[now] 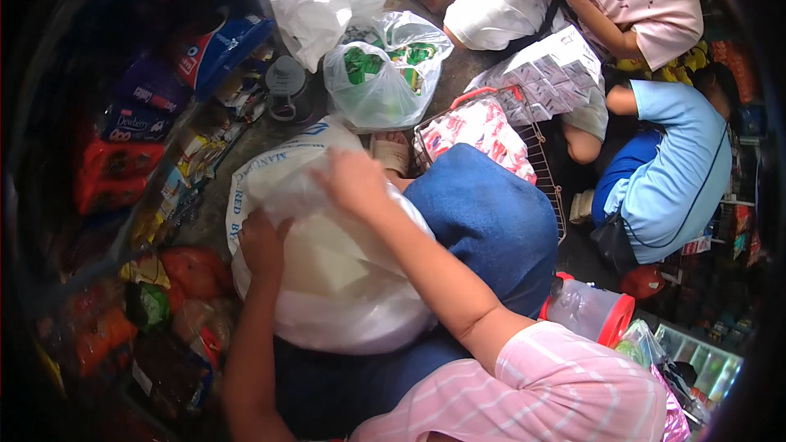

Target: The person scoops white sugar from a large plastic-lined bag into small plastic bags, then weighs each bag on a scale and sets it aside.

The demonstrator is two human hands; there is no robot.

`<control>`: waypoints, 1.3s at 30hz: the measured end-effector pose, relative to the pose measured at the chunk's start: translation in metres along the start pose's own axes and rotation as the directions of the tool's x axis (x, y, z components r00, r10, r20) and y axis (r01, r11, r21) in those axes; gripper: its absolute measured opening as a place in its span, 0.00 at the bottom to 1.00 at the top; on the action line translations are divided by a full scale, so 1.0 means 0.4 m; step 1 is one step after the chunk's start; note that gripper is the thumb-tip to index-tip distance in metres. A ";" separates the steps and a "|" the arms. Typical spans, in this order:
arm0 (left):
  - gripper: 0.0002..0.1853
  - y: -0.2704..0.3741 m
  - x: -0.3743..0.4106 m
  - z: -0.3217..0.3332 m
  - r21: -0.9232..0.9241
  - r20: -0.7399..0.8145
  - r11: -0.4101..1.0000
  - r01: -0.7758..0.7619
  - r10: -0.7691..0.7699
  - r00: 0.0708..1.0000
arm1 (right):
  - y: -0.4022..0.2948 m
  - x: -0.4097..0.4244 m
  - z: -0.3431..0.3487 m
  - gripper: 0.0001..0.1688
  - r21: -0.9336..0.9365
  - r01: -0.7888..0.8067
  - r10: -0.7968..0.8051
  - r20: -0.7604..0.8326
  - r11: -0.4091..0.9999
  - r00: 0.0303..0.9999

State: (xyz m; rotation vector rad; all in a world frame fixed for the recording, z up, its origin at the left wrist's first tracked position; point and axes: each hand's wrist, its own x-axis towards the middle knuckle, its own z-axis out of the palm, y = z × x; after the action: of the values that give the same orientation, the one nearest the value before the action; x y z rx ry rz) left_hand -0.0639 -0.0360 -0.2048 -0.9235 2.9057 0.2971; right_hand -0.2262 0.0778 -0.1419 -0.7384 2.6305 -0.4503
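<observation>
A large white sack (362, 325) with blue printing round its rim stands open between my knees. Pale, whitish contents (331, 252) show inside it, too indistinct to name. Over the sack's far left part, a thin translucent plastic bag (285, 187) stretches between my hands. My left hand (264, 242) grips its near side, by the sack's left rim. Higher and to the right, my right hand (356, 181) is blurred by movement, its fingers curled at the plastic; whether they hold it is unclear.
Beyond the sack are a clear bag of green packets (387, 83), a grey-lidded jug (287, 86) and a wire basket of red-and-white packets (479, 135). Biscuit packs (135, 123) line the left shelf. Two people (675, 166) crouch at right, near a red-lidded plastic jar (586, 310).
</observation>
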 end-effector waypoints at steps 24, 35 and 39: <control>0.36 -0.111 0.064 -0.199 -0.209 -0.055 0.876 0.434 -0.453 0.890 | 0.016 0.034 -0.022 0.38 -0.075 0.130 -0.146 -0.300 0.989 0.943; 0.42 0.137 -0.329 -0.031 -0.817 0.539 -0.359 0.451 -0.754 0.377 | 0.161 -0.330 -0.067 0.48 0.030 -0.274 0.259 0.241 0.961 0.935; 0.38 0.206 -0.331 -0.044 -0.711 0.568 -0.703 0.015 -0.562 0.601 | 0.309 -0.351 0.034 0.38 0.609 -0.680 0.249 0.642 0.409 0.725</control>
State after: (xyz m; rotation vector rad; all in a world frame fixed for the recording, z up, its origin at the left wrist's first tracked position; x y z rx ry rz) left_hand -0.0037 0.1008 -0.1567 -2.2527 0.5415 3.0880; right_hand -0.1620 0.2522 -0.1657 0.2516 1.6945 -1.0600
